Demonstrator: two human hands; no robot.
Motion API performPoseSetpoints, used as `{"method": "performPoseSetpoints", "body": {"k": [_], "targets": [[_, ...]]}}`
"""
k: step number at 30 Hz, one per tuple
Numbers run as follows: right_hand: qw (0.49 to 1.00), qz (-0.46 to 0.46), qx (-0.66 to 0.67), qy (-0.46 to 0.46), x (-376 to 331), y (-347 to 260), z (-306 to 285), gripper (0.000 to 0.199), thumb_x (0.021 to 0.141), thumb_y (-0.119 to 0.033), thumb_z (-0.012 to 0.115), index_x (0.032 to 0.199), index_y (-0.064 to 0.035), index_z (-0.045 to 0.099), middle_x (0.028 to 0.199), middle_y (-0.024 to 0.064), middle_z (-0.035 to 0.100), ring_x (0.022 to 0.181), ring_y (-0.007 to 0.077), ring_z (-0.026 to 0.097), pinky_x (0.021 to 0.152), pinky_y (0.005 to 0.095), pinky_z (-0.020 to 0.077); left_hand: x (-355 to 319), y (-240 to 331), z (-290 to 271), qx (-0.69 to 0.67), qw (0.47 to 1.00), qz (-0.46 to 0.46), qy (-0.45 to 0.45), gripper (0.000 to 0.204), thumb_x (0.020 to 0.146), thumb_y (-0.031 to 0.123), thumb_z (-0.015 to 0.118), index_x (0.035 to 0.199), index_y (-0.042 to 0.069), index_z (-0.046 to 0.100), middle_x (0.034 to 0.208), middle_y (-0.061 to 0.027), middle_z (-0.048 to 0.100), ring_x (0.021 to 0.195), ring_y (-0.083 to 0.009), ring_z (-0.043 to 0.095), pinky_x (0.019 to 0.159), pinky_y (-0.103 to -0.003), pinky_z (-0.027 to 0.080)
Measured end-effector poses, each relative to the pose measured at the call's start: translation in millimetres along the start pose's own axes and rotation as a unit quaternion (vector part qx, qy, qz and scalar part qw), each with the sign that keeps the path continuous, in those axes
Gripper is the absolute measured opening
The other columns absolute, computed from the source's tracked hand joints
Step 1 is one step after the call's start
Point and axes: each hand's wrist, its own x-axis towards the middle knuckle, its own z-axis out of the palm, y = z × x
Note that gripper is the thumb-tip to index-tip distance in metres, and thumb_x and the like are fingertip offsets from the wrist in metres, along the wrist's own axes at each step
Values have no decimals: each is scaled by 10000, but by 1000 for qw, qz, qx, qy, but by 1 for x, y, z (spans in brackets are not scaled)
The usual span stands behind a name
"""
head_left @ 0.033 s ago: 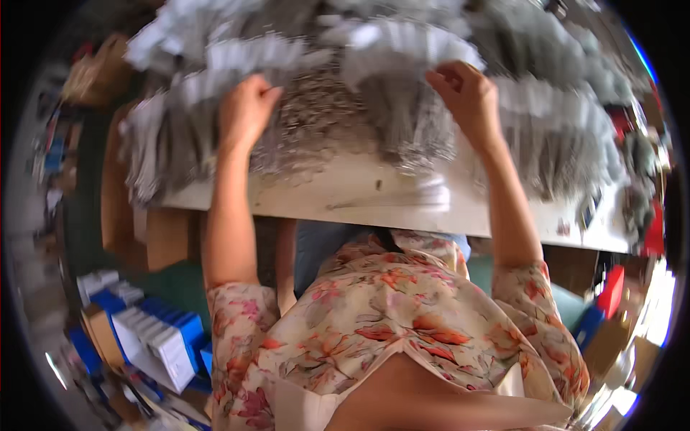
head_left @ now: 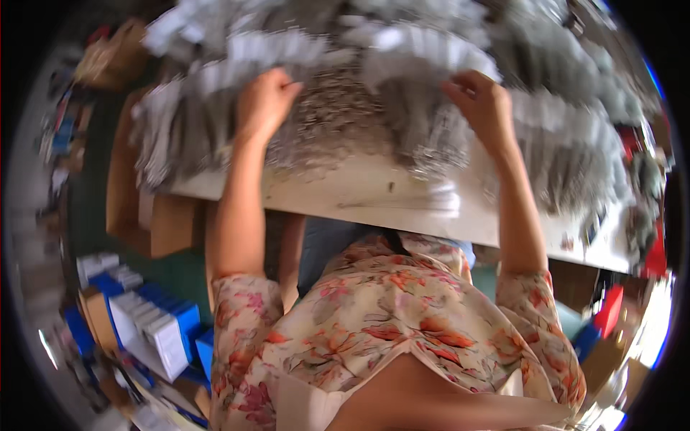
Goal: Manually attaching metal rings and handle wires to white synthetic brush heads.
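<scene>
My left hand [head_left: 266, 104] is raised over the white table with its fingers closed, the thumb pointing right. Beyond and left of it stand bundles of thin grey pieces with whitish tops [head_left: 194, 108]. My right hand [head_left: 485, 104] has its fingers curled in a pinch, close to the right side of a fanned bundle [head_left: 413, 93] of the same kind. Between the hands lies a loose heap of small grey-brown metallic-looking pieces [head_left: 334, 108]. Anything in either hand's fingers is too small or blurred to make out.
More bundles [head_left: 568, 151] fill the right and far side of the white table [head_left: 345, 190]. A thin pale strand-like bunch [head_left: 424, 201] lies near its front edge. An open cardboard box [head_left: 172, 226] stands at the left. Blue and white boxes [head_left: 154, 330] sit at lower left, a red box [head_left: 609, 310] at right.
The whole view has shifted and tilted slightly, so the table and both hands appear a little farther right. The hands keep nearly the same pose over the bundles.
</scene>
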Motion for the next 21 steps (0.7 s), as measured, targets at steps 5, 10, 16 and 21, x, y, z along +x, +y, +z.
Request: {"method": "performPoseSetpoints", "body": {"k": [5,10,16,21], "targets": [[997,43,24,-64,9,1,-4,195,771,-207,648,868,-38,663,725,83,657,643,146,618,628,288,485,-8,6,-12,-35,999,-19,25,242,795,274,641,795,37,591,744,-110,644,695,-245,627,639,-357,481],[971,69,224,35,23,7,-17,164,865,-164,547,929,-23,601,857,71,653,774,163,637,686,259,488,-17,10,-43,-401,899,-111,138,169,898,188,520,912,22,545,696,-68,615,555,-127,592,488,-260,503],[931,69,327,147,5,35,-98,197,881,-168,492,977,-2,540,801,68,575,690,155,587,668,264,504,19,-125,-86,160,973,-157,61,448,801,451,566,819,10,647,770,-211,615,769,-310,620,692,-364,463],[975,205,72,38,-43,72,-78,175,766,-226,675,873,-87,667,546,-24,478,516,58,440,485,247,387,-8,-263,-79,36,996,-76,-16,193,824,154,600,803,-38,590,697,-81,607,642,-129,526,626,-283,428]]}}
